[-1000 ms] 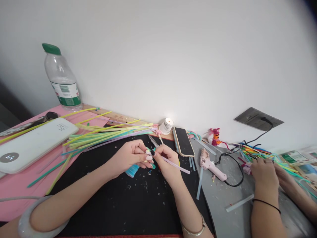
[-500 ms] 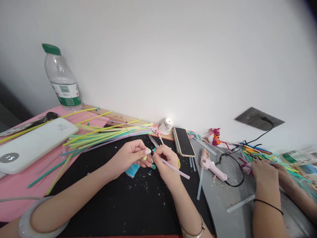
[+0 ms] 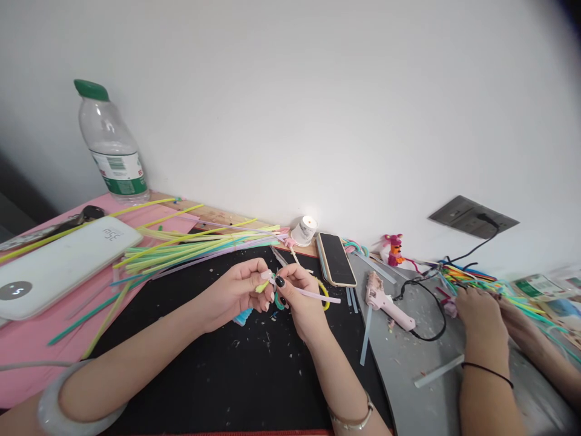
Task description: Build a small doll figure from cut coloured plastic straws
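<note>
My left hand and my right hand meet over the black mat. The right fingers pinch a pale pink straw that sticks out to the right. The left fingertips pinch a short yellow-green straw piece against the pink straw's end. A teal straw loop and a yellow loop show by my right hand. A blue pleated piece lies on the mat under my left hand.
A bundle of coloured straws lies behind my hands. A plastic bottle, a white power bank, a lit candle, a phone and a pink glue gun stand around. Another person's hands handle straws at right.
My hands have lifted slightly and the pink straw has swung nearer to level. The yellow-green piece now shows between my left fingertips. The other person's hands have shifted a little.
</note>
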Demonstrator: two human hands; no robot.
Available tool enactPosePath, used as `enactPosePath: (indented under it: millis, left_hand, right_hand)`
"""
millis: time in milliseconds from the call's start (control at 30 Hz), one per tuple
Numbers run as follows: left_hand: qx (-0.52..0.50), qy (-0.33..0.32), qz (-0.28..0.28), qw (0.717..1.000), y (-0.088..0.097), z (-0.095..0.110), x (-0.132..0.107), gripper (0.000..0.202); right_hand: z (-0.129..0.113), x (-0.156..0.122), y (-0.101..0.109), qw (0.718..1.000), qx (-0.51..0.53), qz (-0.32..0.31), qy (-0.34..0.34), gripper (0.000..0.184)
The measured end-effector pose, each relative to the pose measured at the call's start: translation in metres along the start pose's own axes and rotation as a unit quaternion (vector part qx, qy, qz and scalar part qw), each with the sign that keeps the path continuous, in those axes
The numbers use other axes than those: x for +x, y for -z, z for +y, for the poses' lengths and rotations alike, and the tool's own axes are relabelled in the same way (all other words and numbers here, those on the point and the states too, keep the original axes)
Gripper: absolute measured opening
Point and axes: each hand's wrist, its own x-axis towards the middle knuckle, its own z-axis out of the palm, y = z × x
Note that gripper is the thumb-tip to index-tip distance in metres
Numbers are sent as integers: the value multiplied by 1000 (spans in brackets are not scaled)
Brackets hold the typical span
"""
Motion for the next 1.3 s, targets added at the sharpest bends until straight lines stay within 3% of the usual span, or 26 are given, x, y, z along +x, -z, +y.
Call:
enactPosePath:
  millis: [167,333,467,633,933,1100,1300]
  left_hand:
    - [-48,22,-24,998,-1,-1,-1,27]
    - [1,-6,-18,1000,0,-1,-1,24]
    - [54,-22,-26,998,-1,-3,-1,22]
    - [76,-28,-26,996,-4,-4,1,25]
    - [-1,-13,-58,998,-3,-6,-2,24]
    - [-27,6,-73,997,-3,-6,-3,26]
    - [-25,25,-74,997,-1,-9,-2,32]
  right_hand:
    - [1,0,-1,999,37,-22,22,33]
    - [-1,0,-1,998,16,10,58,36]
    - [-2,-1,1,997,-42,-15,58,28]
    - [-4,-3,3,989,-127,-57,45,32]
    - [5,1,0,997,50,-58,-14,35]
    - [4,0,-5,996,86,-27,-8,30]
    - [2,-3,0,995,23,-93,27,25]
